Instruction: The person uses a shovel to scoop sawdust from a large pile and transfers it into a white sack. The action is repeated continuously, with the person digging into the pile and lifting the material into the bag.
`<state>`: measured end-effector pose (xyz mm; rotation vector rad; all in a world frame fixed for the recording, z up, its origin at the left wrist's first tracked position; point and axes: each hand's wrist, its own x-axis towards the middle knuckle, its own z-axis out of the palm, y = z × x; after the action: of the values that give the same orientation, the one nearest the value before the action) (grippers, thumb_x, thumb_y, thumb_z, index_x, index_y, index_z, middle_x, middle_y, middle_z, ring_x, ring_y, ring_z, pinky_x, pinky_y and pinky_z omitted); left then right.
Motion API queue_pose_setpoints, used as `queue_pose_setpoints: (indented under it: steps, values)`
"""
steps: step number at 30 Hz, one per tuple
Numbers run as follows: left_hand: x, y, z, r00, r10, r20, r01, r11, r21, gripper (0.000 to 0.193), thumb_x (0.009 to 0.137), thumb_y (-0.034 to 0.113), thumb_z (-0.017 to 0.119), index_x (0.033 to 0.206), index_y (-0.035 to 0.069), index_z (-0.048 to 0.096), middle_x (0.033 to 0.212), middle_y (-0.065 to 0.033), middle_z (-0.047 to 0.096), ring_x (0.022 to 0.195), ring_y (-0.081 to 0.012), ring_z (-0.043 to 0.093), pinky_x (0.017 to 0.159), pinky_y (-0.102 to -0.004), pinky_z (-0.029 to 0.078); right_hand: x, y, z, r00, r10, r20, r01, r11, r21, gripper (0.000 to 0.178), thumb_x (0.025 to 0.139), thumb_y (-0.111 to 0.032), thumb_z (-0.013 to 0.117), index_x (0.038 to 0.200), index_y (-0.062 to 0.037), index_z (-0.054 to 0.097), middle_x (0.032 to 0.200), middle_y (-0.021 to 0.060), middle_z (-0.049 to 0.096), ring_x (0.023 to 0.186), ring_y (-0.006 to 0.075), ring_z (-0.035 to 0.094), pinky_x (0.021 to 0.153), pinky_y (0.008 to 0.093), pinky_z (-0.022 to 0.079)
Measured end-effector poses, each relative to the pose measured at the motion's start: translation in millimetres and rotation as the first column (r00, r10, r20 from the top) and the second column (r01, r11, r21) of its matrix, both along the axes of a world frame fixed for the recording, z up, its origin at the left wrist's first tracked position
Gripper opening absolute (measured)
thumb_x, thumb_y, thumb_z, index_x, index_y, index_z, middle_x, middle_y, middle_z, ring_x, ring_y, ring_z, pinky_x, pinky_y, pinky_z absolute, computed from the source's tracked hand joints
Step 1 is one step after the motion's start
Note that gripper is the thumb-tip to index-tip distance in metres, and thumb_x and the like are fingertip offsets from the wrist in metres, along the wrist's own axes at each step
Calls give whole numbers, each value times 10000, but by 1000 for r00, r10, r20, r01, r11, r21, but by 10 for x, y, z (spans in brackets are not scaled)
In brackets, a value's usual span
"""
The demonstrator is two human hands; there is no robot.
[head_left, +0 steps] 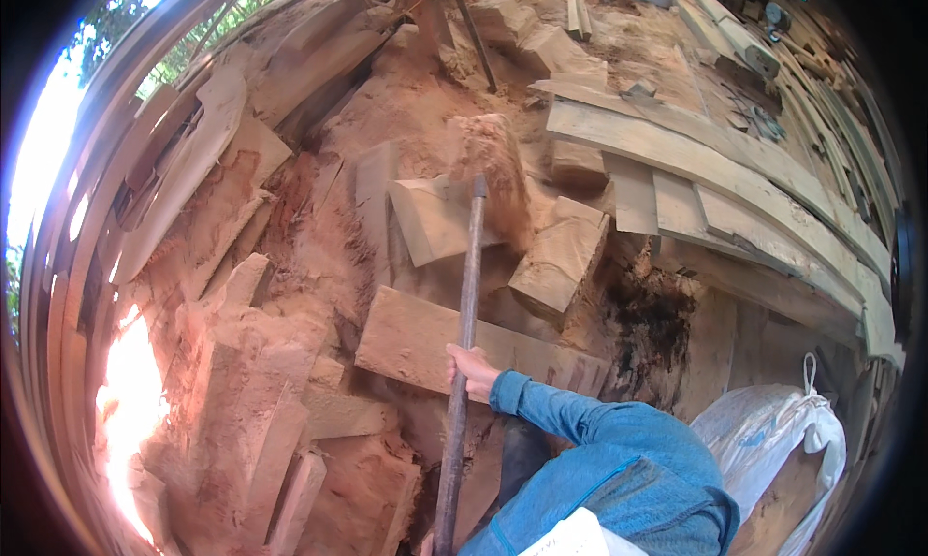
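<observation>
My right hand (472,372), in a blue sleeve, is wrapped round the middle of a long shovel handle (467,314). A small part of my left hand (425,544) shows at the lower edge, closed at the handle's near end. The shovel stretches away from me, its metal socket (479,186) at the far end. Reddish sawdust (488,155) is heaped and blurred there, hiding most of the blade. Just under and beside the socket lie a wood block (430,222) and another cut block (561,256). A thick plank (454,341) lies beneath the handle.
Long boards (715,160) are stacked at right. A white sack (773,425) sits at lower right. Rough slabs (193,169) lean along the left side, near bright sunlight. Sawdust-covered offcuts (227,392) are piled at lower left. A dark thin bar (472,34) stands at the back.
</observation>
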<state>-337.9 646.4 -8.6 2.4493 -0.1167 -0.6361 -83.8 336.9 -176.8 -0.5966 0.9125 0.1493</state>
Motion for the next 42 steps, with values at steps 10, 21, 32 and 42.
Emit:
queue_pose_setpoints:
  steps: [10,21,32,42]
  values:
    - [-489,-663,899,992,123,34,-124,992,20,516,894,195,692,1352,36,517,1123,-232,677,1068,-286,667,896,-393,512,-219,-371,908,937,-26,347,38,999,-27,359,915,-252,613,628,-93,468,533,43,479,429,180,504,387,353,423]
    - [-698,987,21,638,-746,193,515,599,613,490,898,190,697,1342,53,542,1108,-178,695,1058,-225,668,871,-354,520,-1447,-1341,2039,879,-297,373,278,955,105,191,919,-150,616,801,-52,501,632,34,512,496,137,523,455,337,482]
    - [-312,-1713,1079,627,-746,224,757,651,47,446,945,215,626,1327,14,513,1071,-181,669,938,-267,669,842,-371,535,-3512,-2766,1714,541,-782,311,777,606,171,182,885,-139,628,799,-87,477,627,20,497,489,151,504,472,362,455]
    - [63,-3738,602,129,-936,328,987,154,49,431,754,54,708,1169,4,603,763,-105,583,687,-131,544,648,-291,464,-5608,-3335,1516,-94,-952,291,992,-65,110,177,849,-128,623,790,-61,471,606,49,489,474,189,498,448,400,448]
